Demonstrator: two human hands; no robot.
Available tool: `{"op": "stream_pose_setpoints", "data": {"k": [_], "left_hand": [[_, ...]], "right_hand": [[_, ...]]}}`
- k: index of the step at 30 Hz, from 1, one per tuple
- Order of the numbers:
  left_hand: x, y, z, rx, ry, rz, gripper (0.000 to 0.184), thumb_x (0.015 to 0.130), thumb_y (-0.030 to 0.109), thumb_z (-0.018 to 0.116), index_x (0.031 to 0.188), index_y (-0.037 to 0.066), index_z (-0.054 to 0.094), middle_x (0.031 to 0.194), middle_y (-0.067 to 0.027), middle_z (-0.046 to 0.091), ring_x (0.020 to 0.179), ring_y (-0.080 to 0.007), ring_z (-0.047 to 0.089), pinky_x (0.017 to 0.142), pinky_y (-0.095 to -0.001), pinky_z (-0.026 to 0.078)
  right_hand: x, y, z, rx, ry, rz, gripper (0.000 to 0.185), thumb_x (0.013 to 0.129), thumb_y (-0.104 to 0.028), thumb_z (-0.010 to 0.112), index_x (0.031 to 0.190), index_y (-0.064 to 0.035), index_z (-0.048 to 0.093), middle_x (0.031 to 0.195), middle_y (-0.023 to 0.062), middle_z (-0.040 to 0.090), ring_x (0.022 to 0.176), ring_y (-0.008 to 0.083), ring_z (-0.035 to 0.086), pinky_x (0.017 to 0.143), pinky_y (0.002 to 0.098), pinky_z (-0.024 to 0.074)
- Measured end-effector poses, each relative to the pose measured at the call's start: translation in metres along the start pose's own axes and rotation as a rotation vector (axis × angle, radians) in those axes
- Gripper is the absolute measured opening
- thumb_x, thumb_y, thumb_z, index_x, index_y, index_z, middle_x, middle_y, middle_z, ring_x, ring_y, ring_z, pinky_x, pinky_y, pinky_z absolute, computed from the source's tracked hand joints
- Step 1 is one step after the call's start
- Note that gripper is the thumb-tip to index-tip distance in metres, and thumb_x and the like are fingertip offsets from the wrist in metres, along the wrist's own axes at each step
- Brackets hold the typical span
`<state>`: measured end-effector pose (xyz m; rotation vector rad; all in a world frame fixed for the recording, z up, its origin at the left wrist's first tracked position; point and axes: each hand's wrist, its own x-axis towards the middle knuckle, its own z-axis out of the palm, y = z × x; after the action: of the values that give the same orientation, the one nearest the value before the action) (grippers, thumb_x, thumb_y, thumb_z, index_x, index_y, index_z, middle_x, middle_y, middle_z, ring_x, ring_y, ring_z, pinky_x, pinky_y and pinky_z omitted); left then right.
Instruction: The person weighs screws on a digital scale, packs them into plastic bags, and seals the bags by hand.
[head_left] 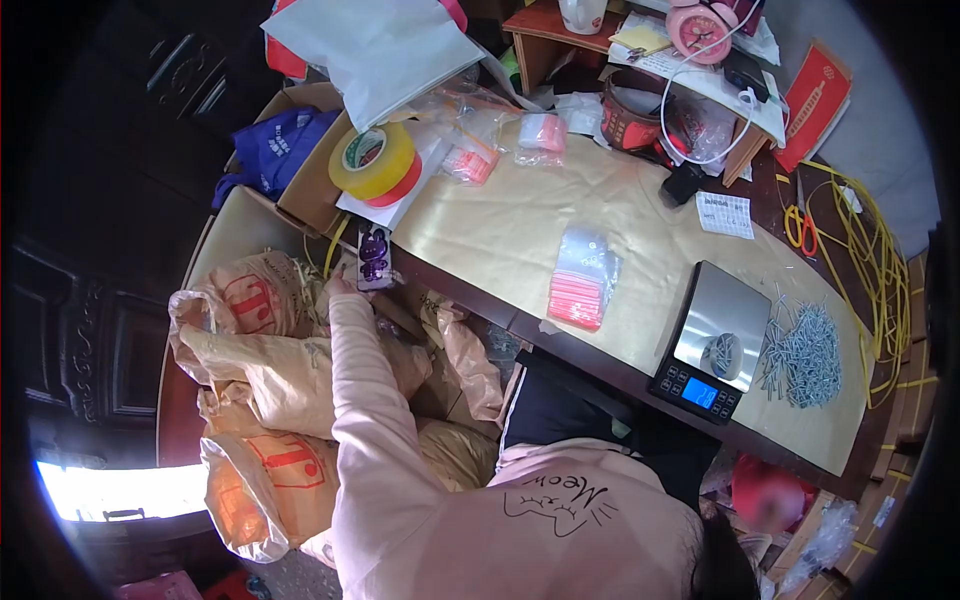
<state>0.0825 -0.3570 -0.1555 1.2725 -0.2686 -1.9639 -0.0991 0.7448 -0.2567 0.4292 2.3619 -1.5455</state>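
My left arm in a pale pink sleeve reaches up the left side. My left hand (344, 284) is at the table's left edge, next to a dark purple patterned item (375, 257) and above the paper sacks (265, 370); its fingers are too small to make out. My right hand does not show. On the table lie a stack of clear bags with red edges (580, 285), a digital scale (715, 335) with a small round container (722, 355) on it, and a pile of screws (805, 355) to its right.
Tape rolls (375, 165) and a cardboard box (310, 170) stand at the upper left. Orange scissors (800, 228), a paper slip (725, 215) and yellow strapping (885, 270) lie at the right. A cluttered shelf (560, 32) with a pink clock (698, 32) is at the back.
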Motion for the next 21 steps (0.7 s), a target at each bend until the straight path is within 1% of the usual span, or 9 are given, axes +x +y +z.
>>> {"op": "stream_pose_setpoints", "data": {"k": [4,7,9,11,12,13,16,19,21], "left_hand": [[0.013,0.014,-0.008,0.315,-0.204,-0.124,0.061,0.09,0.047,0.04,0.122,-0.003,0.052,0.117,-0.014,0.062,0.112,-0.0314,0.056,0.096,-0.0539,0.041],[-0.027,-0.003,0.013,0.637,-0.376,0.14,0.052,0.085,0.037,0.057,0.118,-0.003,0.053,0.107,-0.016,0.065,0.094,-0.0337,0.064,0.085,-0.0439,0.053],[0.001,-0.017,0.004,1.189,-0.21,0.706,0.068,0.066,0.04,0.078,0.113,-0.004,0.055,0.098,-0.0171,0.066,0.086,-0.0349,0.065,0.077,-0.0372,0.054],[-0.045,-0.047,0.026,1.627,0.058,1.04,0.09,0.054,0.047,0.085,0.118,-0.006,0.05,0.108,-0.0242,0.06,0.098,-0.0381,0.06,0.086,-0.0411,0.05],[-0.052,-0.052,0.034,1.784,0.253,1.097,0.102,0.049,0.052,0.086,0.123,-0.007,0.046,0.115,-0.0287,0.055,0.106,-0.0396,0.057,0.092,-0.0432,0.047],[-0.051,-0.046,0.035,1.739,0.186,0.977,0.111,0.048,0.054,0.086,0.129,-0.007,0.039,0.126,-0.0313,0.046,0.115,-0.0411,0.051,0.097,-0.0433,0.042],[-0.038,-0.025,0.023,1.618,0.056,0.948,0.095,0.049,0.049,0.087,0.119,-0.006,0.051,0.106,-0.0259,0.062,0.097,-0.0382,0.062,0.089,-0.0419,0.048],[-0.048,-0.017,0.007,1.72,0.007,0.983,0.083,0.053,0.044,0.086,0.113,-0.004,0.057,0.096,-0.0199,0.067,0.087,-0.0334,0.066,0.081,-0.0393,0.052],[-0.034,-0.008,-0.015,1.407,-0.19,0.644,0.074,0.058,0.04,0.085,0.112,-0.003,0.058,0.095,-0.0171,0.068,0.086,-0.0308,0.066,0.077,-0.0387,0.053]], "right_hand": [[-0.048,-0.034,0.028,-0.066,-0.027,-0.147,0.031,0.093,-0.025,0.055,0.124,-0.0201,0.051,0.11,0.0054,0.064,0.082,0.0269,0.068,0.053,0.0342,0.0488],[-0.05,-0.055,0.043,-0.044,0.038,0.006,0.031,0.092,-0.025,0.055,0.123,-0.019,0.051,0.111,0.0055,0.063,0.084,0.0275,0.068,0.051,0.0351,0.0482],[-0.011,-0.082,0.055,0.041,0.264,0.57,0.032,0.092,-0.026,0.056,0.123,-0.0189,0.051,0.11,0.0054,0.063,0.084,0.0272,0.068,0.052,0.0364,0.0482],[0.019,-0.07,0.044,0.082,0.309,0.748,0.033,0.091,-0.027,0.057,0.122,-0.0187,0.051,0.109,0.0053,0.063,0.084,0.0266,0.067,0.054,0.0379,0.0485],[0.017,-0.035,0.03,0.081,0.201,0.546,0.034,0.091,-0.028,0.058,0.122,-0.0185,0.051,0.109,0.0053,0.063,0.084,0.0264,0.067,0.055,0.0387,0.0488],[0.02,-0.005,0.017,0.083,0.095,0.347,0.034,0.09,-0.028,0.059,0.122,-0.0182,0.051,0.108,0.0053,0.063,0.084,0.0261,0.067,0.056,0.0395,0.0491],[0.021,-0.04,0.037,0.043,0.01,0.348,0.028,0.092,-0.032,0.057,0.117,-0.0187,0.056,0.11,0.0054,0.062,0.088,0.0211,0.064,0.055,0.0335,0.0486],[0.028,-0.026,0.038,0.054,0.006,0.326,0.037,0.087,-0.026,0.061,0.122,-0.0184,0.053,0.107,0.0041,0.063,0.085,0.0256,0.066,0.062,0.0431,0.0492],[0.037,-0.004,0.032,0.065,-0.025,0.316,0.036,0.087,-0.025,0.061,0.122,-0.0194,0.053,0.107,0.0038,0.063,0.086,0.0246,0.066,0.063,0.0433,0.049]]}}
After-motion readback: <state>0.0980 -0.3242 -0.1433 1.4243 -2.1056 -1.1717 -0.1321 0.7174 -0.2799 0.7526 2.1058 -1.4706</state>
